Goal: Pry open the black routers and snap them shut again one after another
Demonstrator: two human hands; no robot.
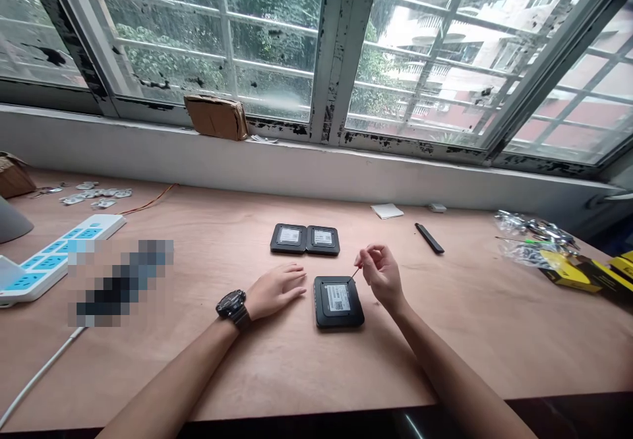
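Note:
A small black square device [338,302] with a white label lies on the wooden table [297,366] in front of me. My right hand [382,275] pinches a thin pin-like tool [355,273] whose tip touches the device's upper right corner. My left hand [275,290], a black watch on its wrist, lies flat on the table with fingers stretched out, just left of the device. Two more black devices [305,239] of the same kind sit side by side a little farther back.
A white and blue power strip [54,256] lies at the left, small metal parts [93,195] behind it. A black stick [429,238] and white pad [387,211] lie back right. Plastic bags [531,236] and yellow-black boxes [583,273] sit far right. A cardboard box [216,117] rests on the windowsill.

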